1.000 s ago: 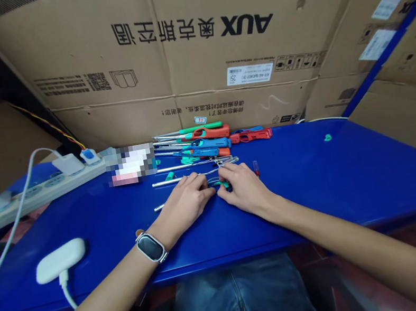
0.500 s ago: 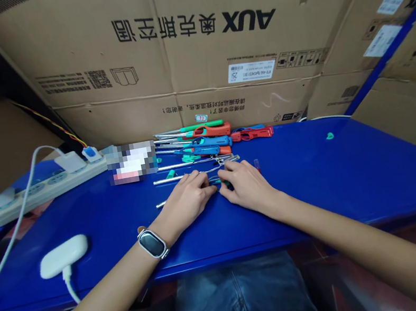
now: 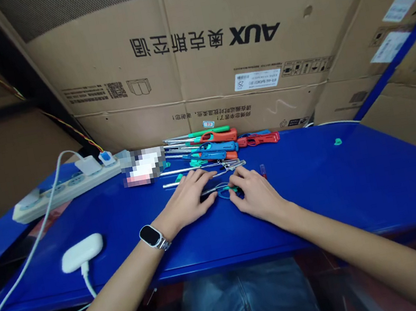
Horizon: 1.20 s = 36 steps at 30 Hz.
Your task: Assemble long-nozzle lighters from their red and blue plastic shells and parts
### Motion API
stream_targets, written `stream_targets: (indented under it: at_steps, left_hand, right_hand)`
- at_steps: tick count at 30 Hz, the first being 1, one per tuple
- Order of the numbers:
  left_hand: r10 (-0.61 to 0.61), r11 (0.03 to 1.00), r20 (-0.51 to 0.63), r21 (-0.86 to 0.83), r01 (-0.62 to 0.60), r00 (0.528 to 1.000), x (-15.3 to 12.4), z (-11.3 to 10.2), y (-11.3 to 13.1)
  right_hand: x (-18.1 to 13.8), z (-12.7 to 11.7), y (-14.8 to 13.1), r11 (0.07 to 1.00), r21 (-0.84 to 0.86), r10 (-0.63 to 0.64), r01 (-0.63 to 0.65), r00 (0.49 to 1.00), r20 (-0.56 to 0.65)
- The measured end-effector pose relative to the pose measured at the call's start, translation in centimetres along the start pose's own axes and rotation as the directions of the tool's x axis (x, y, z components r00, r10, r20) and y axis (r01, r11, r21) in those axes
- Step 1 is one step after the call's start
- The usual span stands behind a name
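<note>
Both my hands rest on the blue table (image 3: pixel 349 179), close together near its middle. My left hand (image 3: pixel 188 202), with a watch on its wrist, lies over a thin metal rod and pinches its end. My right hand (image 3: pixel 253 196) pinches a small teal part (image 3: pixel 225 191) at the rod's tip, between the two hands. Just behind the hands lie more metal rods (image 3: pixel 178 171), and beyond them a heap of long lighters (image 3: pixel 214 143) with green, orange and blue handles.
A white power strip (image 3: pixel 64 189) lies at the back left, its cable running down the table's left side. A white charger (image 3: pixel 82 252) sits near the front left edge. Large cardboard boxes (image 3: pixel 213 47) stand behind the table. A small teal piece (image 3: pixel 336 142) lies at the right.
The camera has shifted a little, so everything sits further right in view. My hands have parted slightly, showing the teal part between the fingertips.
</note>
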<state>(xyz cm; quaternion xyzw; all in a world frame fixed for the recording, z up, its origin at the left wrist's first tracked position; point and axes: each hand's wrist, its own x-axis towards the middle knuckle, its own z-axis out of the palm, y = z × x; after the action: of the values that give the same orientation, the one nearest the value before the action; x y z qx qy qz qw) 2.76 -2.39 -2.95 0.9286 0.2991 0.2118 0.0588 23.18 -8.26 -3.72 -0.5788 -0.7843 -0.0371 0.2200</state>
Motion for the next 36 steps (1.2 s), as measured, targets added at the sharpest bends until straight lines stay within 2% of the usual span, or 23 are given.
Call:
stream_targets:
  at_steps: [4, 8, 13, 19, 25, 30, 36]
  left_hand:
    - [0.028, 0.997, 0.051, -0.072, -0.024, 0.998, 0.6, 0.6, 0.1]
    - [0.056, 0.996, 0.025, -0.074, -0.054, 0.998, 0.6, 0.7, 0.5]
    - [0.062, 0.997, -0.004, -0.043, -0.062, 0.998, 0.1, 0.8, 0.7]
    - [0.024, 0.999, -0.018, -0.044, -0.024, 1.000, -0.2, 1.0, 0.9]
    - [-0.083, 0.986, -0.028, -0.150, 0.078, 0.996, 0.2, 1.1, 1.1]
    - [-0.096, 0.976, -0.012, -0.197, 0.092, 0.995, 0.6, 1.1, 1.1]
    - [-0.064, 0.981, -0.067, -0.186, 0.050, 0.996, 0.2, 1.0, 1.4]
  right_hand:
    - [0.0, -0.1, -0.1, 1.000, 0.012, 0.020, -0.020, 1.000, 0.014]
    - [0.0, -0.3, -0.1, 0.996, 0.072, 0.047, -0.049, 0.998, 0.030]
    - [0.0, -0.1, 0.0, 0.999, 0.030, 0.040, -0.042, 0.997, 0.062]
    - [-0.1, 0.0, 0.0, 0.999, 0.027, 0.027, -0.028, 0.998, 0.060]
    - [-0.1, -0.3, -0.3, 1.000, -0.011, 0.012, -0.011, 0.998, 0.069]
    - [-0.1, -0.2, -0.2, 1.000, -0.015, 0.011, -0.010, 0.998, 0.060]
    - [0.0, -0.3, -0.3, 0.999, -0.021, 0.037, -0.036, 0.998, 0.057]
